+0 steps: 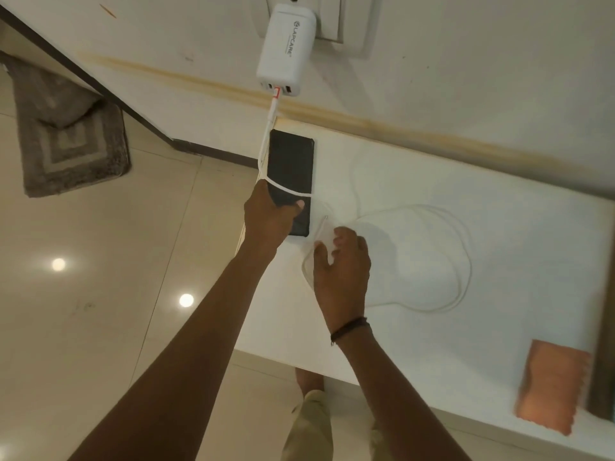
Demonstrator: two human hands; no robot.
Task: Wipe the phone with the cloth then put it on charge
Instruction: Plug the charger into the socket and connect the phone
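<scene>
A black phone (293,161) lies flat at the left end of the white counter (416,344), just below the wall. My left hand (269,217) grips the phone's near end, thumb on its face. A white charger (288,49) sits in the wall socket, and its white cable (462,261) drops past the phone's left edge, crosses the screen and loops over the counter. My right hand (342,261) rests beside the phone with its fingers closed around the cable's end part. An orange cloth (552,387) lies at the counter's near right, away from both hands.
A grey floor mat (66,134) lies on the glossy tiled floor at the left. A dark object (604,344) stands at the counter's right edge next to the cloth. My leg and foot (309,414) show below the counter's front edge.
</scene>
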